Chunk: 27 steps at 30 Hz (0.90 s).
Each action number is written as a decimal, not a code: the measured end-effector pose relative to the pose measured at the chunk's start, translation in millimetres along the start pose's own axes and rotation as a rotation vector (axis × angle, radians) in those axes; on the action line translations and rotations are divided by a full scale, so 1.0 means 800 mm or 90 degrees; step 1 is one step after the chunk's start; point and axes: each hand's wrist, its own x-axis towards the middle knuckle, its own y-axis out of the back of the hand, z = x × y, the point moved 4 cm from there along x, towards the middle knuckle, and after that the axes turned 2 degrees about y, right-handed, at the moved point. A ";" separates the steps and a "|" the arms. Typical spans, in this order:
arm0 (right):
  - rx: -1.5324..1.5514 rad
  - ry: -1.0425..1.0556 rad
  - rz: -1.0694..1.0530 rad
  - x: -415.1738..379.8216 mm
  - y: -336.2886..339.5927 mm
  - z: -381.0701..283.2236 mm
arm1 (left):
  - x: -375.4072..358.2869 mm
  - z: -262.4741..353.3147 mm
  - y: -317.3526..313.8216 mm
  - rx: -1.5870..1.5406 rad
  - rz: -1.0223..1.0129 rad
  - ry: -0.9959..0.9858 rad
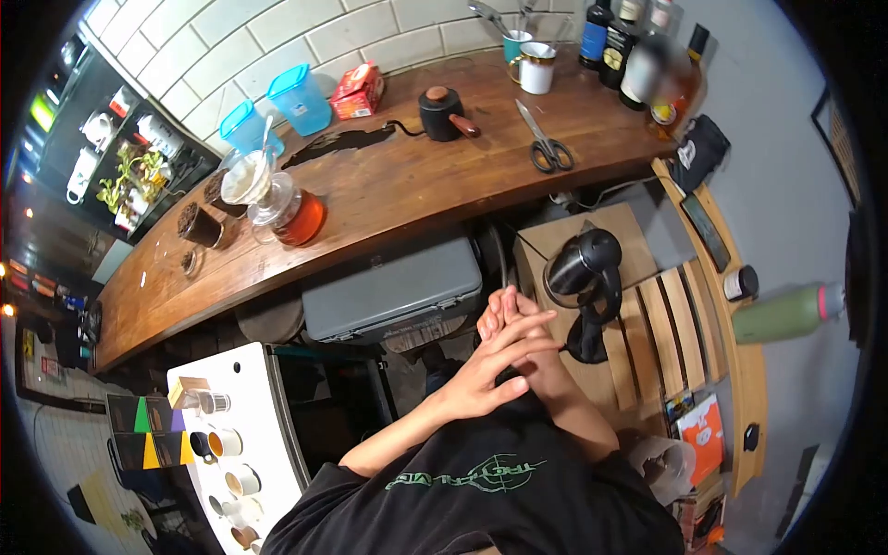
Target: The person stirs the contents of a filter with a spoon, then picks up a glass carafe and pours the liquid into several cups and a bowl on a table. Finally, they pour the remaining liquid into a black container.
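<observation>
**Hands clasped together below the wooden counter**

Nearest the camera, the person's left hand [495, 370] lies folded over the right hand [507, 319], palms pressed and fingers wrapped around each other. Neither grasps any object; they are closed only on one another, in front of the black T-shirt with green print [467, 476]. The joined hands form one long shape whose axis runs from the wrists at lower left up toward the fingertips, which point away from the body toward the long brown wooden counter [370, 185]. To rub or press the palms well, my judgement is that the hands should stay level and close to the chest, clear of the things standing around them.

Just beyond the fingertips, below the counter's near edge, sits a grey hard-shell case [393, 291]. To its right, also under the counter, a black rounded kettle [581, 264] rests on a wooden slatted crate [661, 333].

On the counter itself, toward its left end, a glass coffee server holding amber liquid [291, 215] carries a white paper-lined dripper [245, 178]. Near the counter's middle stands a small black pot with a wooden handle [442, 111], and right of that lie steel scissors with black handles [546, 143]. At the counter's far edge, against the white tiled wall, are two blue-lidded plastic containers [301, 97] and a white mug [536, 67].
</observation>
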 end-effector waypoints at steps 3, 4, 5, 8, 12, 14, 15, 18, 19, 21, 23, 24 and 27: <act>0.116 -0.032 0.034 0.006 0.011 0.021 | -0.003 -0.004 -0.009 0.138 0.004 0.016; 0.106 -0.038 0.066 0.005 0.013 0.028 | -0.005 -0.005 -0.008 0.180 0.035 0.001; 0.018 -0.046 0.046 -0.001 0.013 0.026 | -0.008 -0.002 -0.006 0.178 0.045 0.008; 0.075 -0.011 -0.021 -0.022 0.027 0.036 | -0.020 -0.020 0.003 -0.081 0.192 0.000; 0.235 -0.082 0.002 -0.051 0.030 0.060 | -0.009 -0.030 0.003 -0.223 0.244 -0.048; 0.164 -0.014 0.009 -0.056 0.025 0.057 | -0.012 -0.030 -0.007 -0.177 0.173 -0.047; 0.113 -0.004 -0.002 -0.056 0.026 0.058 | -0.014 -0.027 -0.012 -0.133 0.167 -0.037; 0.261 0.031 -0.088 -0.037 0.042 0.091 | -0.013 -0.021 -0.019 -0.015 0.061 -0.081; 0.313 0.061 -0.168 -0.025 0.047 0.102 | -0.011 -0.016 -0.021 -0.004 0.049 -0.096; 0.413 0.121 -0.330 -0.006 0.046 0.108 | -0.004 -0.007 -0.021 0.009 0.013 -0.104; 0.380 0.146 -0.335 -0.006 0.056 0.098 | 0.002 0.010 -0.025 0.019 -0.048 -0.068; 0.382 0.146 -0.335 -0.011 0.053 0.087 | 0.005 0.005 -0.025 0.019 -0.049 -0.066; 0.254 0.057 -0.195 -0.018 0.046 0.067 | 0.008 -0.004 -0.025 0.062 -0.045 -0.085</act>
